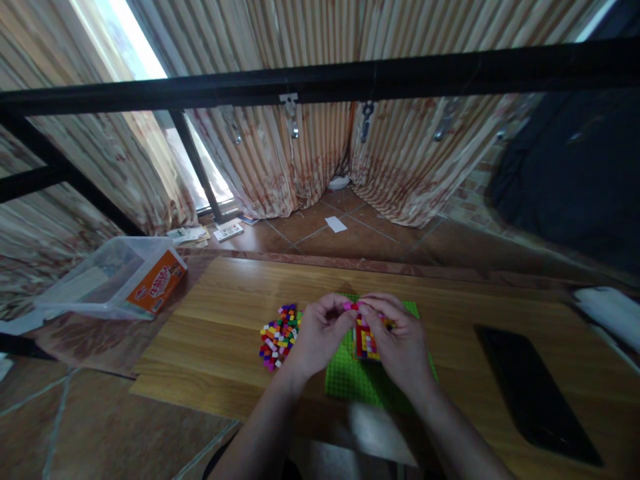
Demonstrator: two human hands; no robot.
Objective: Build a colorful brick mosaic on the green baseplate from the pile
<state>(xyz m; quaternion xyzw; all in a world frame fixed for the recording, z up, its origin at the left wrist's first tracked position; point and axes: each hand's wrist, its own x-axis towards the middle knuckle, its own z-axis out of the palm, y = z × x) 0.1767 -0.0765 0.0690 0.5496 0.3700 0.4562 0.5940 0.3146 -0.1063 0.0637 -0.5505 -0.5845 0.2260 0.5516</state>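
Note:
A green studded baseplate lies on the wooden table. On it stands a low block of red, yellow and pink toy bricks, partly covered by my fingers. My left hand is closed, its thumb and index finger pinching a small pink toy brick over the block's far left corner. Closed too, my right hand meets it there, fingertips against the small pink and red pieces; exactly what it grips is hidden. Left of the baseplate, a pile of loose colored bricks reaches close to my left wrist.
A black flat slab lies on the right of the wooden table. Beyond the left end is a clear plastic bin with an orange label. A dark metal bar crosses in front of the curtains. Papers lie on the tiled floor.

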